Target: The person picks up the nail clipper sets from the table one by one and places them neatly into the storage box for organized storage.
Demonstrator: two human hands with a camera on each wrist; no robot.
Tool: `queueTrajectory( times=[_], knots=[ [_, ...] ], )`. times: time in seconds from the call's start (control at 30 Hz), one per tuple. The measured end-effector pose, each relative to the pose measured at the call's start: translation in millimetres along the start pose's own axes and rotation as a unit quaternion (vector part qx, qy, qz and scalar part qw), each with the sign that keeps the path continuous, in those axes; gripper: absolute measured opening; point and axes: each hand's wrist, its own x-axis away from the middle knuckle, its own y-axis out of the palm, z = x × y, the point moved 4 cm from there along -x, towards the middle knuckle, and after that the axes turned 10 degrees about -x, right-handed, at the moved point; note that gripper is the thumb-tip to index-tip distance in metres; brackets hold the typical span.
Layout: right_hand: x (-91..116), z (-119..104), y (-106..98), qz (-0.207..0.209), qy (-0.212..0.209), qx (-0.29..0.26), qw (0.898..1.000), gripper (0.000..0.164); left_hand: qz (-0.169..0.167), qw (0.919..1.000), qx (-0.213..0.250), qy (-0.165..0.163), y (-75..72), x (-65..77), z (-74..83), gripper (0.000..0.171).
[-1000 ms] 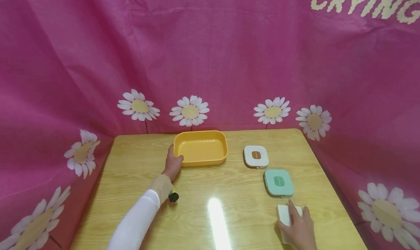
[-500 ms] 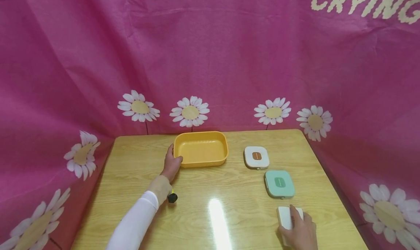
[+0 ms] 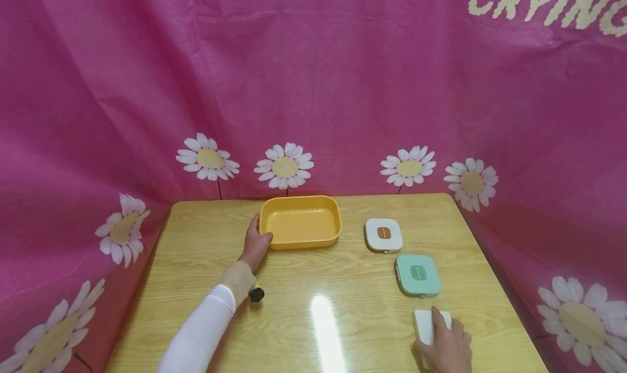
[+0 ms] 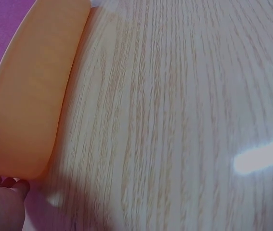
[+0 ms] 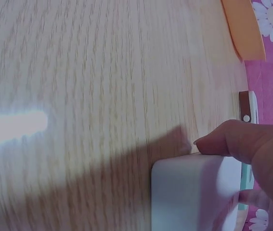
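Head view: right hand point(image 3: 444, 347) has drawn in slightly round the plain white box point(image 3: 423, 327) since a second ago, so I judge it gripped; it sits just nearer than the mint case point(image 3: 418, 275), lift unclear. Left hand point(image 3: 256, 245) pinches the unmoved yellow tray point(image 3: 305, 244) at its left end.

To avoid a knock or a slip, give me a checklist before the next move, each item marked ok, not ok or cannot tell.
1. Left hand holding the yellow tray at its near left corner: ok.
2. Right hand at the plain white box: ok.
3. Right hand's grip firm enough to lift: cannot tell.
4. Gap between right hand and mint case: ok, narrow.
5. Gap between brown-labelled white case and tray: ok.
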Motion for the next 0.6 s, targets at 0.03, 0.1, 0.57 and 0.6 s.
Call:
queueTrajectory(
  times=[0.03,0.1,0.57,0.6],
  knots=[
    [0,0,1,-0.002,0.002,-0.001,1.000,0.102,-0.001,1.0000,-0.001,-0.001,0.0,-0.1,0.0,0.088],
    [-1,-1,2,-0.005,0.006,-0.002,1.000,0.102,-0.002,1.0000,0.001,-0.002,-0.3,-0.1,0.4,0.087],
    [0,-34,-3,0.033,-0.051,-0.019,0.998,0.091,-0.005,1.0000,0.001,-0.002,-1.2,-0.8,0.0,0.089],
    [0,-38,-4,0.040,-0.060,-0.021,0.997,0.090,-0.003,1.0000,0.002,-0.001,-1.5,-0.7,-0.1,0.089]
  ],
)
